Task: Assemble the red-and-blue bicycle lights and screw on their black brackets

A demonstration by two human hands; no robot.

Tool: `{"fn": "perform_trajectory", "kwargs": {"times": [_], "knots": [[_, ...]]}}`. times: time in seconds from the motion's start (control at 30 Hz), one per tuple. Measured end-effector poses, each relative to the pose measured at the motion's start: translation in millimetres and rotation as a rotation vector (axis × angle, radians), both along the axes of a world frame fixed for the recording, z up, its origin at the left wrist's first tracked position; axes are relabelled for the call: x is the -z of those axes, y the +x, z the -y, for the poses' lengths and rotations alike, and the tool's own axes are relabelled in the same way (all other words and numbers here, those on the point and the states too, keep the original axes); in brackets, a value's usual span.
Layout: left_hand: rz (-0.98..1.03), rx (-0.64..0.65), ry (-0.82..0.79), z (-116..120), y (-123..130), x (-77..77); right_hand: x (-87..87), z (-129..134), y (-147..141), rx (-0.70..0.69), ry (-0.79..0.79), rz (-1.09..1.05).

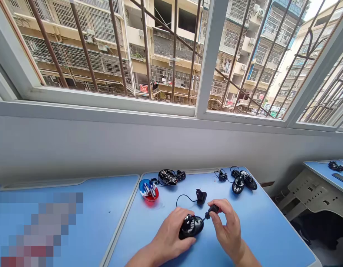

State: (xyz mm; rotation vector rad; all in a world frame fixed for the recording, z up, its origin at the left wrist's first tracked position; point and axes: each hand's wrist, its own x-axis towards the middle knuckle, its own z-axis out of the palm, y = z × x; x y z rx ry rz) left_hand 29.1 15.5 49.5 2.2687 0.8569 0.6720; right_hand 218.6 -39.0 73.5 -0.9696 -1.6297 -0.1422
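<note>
My left hand (173, 235) is wrapped round a glossy black device (196, 226) with a rounded body and a shiny knob, low over the blue desk. To its right, my right hand (228, 230) pinches a small black connector (213, 209) between thumb and forefinger. A short dark cable joins the connector to the front of the device. Just beyond both hands lies a black plug block (201, 197) with a thin cable curving left towards the device; the cable's near end is hidden.
At the desk's back left are a blue and red tray (142, 184) holding batteries and an open black device (167, 178). More black devices (238, 185) with cables lie at the back right. A seam (124, 215) divides the desks. Wall and barred windows stand behind.
</note>
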Motion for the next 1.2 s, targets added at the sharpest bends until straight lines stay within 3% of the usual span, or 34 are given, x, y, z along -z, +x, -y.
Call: {"fn": "perform_trajectory", "kwargs": {"times": [0.27,0.53,0.67,0.83,0.97,1.1,1.2], "knots": [[-0.026,0.027,0.017,-1,1,-3.4,5.5,-10,-3,-0.013,-0.009,-0.01],[-0.027,0.01,-0.03,-5,-5,13.1,15.3,-12,2,0.017,-0.157,-0.202],[0.048,0.055,-0.029,-2,-12,9.8,19.6,-13,6,0.018,-0.155,-0.24],[0.149,0.038,-0.063,-1,-9,4.9,10.7,-7,6,-0.034,-0.087,-0.297],[0.167,0.009,-0.107,-3,-3,15.2,3.8,3,0,-0.099,-0.081,-0.408],[0.174,-0.041,-0.172,-5,1,27.9,-0.2,9,-7,-0.146,-0.014,-0.331],[0.179,-0.032,-0.186,-4,1,27.8,-6.3,8,-10,-0.173,0.047,-0.24]]}}
